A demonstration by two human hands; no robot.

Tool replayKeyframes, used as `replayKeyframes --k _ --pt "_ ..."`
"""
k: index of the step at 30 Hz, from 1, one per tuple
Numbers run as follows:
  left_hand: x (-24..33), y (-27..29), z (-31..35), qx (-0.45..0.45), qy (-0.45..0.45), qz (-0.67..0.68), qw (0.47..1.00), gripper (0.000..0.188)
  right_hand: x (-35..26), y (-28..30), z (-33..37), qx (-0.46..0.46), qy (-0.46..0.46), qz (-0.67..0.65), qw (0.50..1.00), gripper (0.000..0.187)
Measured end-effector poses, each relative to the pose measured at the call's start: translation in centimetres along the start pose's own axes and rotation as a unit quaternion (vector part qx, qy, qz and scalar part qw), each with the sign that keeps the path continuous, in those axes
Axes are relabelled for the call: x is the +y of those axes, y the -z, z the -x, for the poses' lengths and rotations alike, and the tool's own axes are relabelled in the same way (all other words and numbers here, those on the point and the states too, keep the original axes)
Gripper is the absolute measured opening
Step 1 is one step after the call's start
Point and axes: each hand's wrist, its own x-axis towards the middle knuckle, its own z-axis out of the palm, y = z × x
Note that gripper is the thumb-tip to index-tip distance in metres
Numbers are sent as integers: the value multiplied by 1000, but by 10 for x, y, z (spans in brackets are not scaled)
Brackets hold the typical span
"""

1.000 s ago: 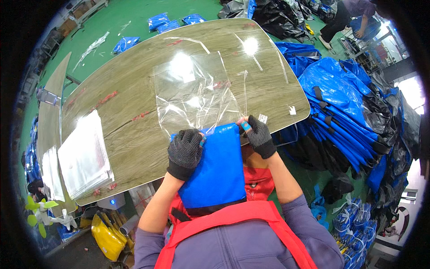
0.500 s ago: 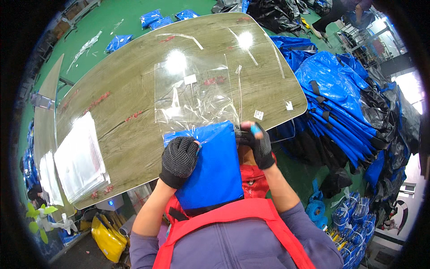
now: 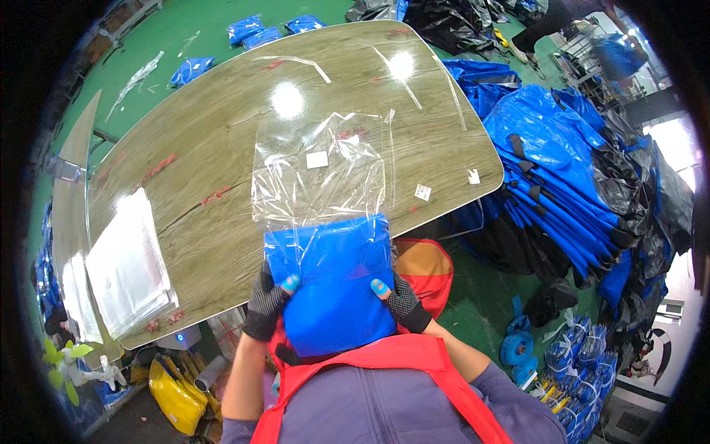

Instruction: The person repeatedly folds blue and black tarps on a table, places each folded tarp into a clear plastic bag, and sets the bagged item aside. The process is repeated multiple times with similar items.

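A folded blue tarp-like bundle (image 3: 336,303) lies between my hands at the near table edge, close against my body. Its far end is inside the mouth of a clear plastic bag (image 3: 322,185), which stretches away over the table and bears a white label. My left hand (image 3: 268,300), in a black dotted glove, grips the bundle's left side with the thumb on top. On the right side my right hand (image 3: 403,300), gloved alike, holds it the same way. The fingers of both hands are hidden beneath the bundle; the thumb tips show blue coverings.
The wood-patterned table (image 3: 214,244) carries a stack of clear bags (image 3: 132,263) at left. Blue tarp pieces (image 3: 547,170) are heaped to the right. Several packed blue parcels (image 3: 259,35) lie on the green floor beyond. A person (image 3: 551,26) stands at the far right.
My left hand has slid from the bundle's top to its left side. My right hand has come down to its right side. The bag now covers more of the bundle's far end.
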Motion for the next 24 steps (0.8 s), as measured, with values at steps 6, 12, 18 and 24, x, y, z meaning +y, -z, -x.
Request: replayKeyframes --k 6,12,18,24 --pt "-20 1 36 9 49 -3 999 64 -2 28 -10 -161 -137 174 962 72" --pt "22 27 13 23 61 -99 993 49 -35 61 -62 90 155 268 947 40" --pt "20 -7 20 12 24 -29 999 58 -27 5 -34 -66 20 -41 997 61" --pt "-27 -7 77 -22 -6 8 1000 64 -14 20 22 -138 -44 -57 988 76"
